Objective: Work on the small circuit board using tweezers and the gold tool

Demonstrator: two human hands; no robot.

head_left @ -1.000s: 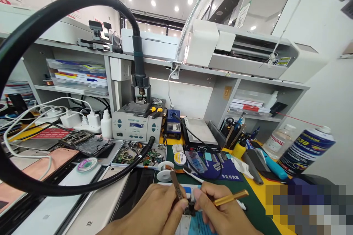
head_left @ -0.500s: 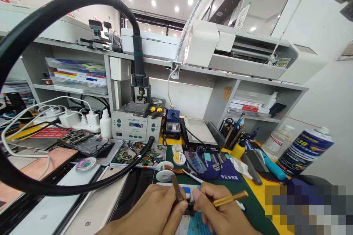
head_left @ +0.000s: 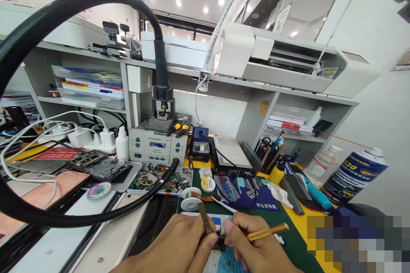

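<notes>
in the head view, the person's left hand [head_left: 179, 236] pinches a flat metal tool [head_left: 203, 216], perhaps tweezers, its upper end leaning up past the thumb. the right hand [head_left: 251, 234] is closed round a slim gold-coloured tool [head_left: 269, 231], held like a pen. a small dark part [head_left: 221, 245] sits between the two hands, above a blue-and-white surface [head_left: 231, 260] on the green mat [head_left: 296, 245]; i can't make out either working tip, nor whether one touches the part. from where i stand, the step in hand looks like close work on that part, left hand steadying, right hand working. the next move, i'd judge, calls for a firm left pinch and small, light right-hand motions. a wire spool [head_left: 191, 202] stands just beyond the left hand.
</notes>
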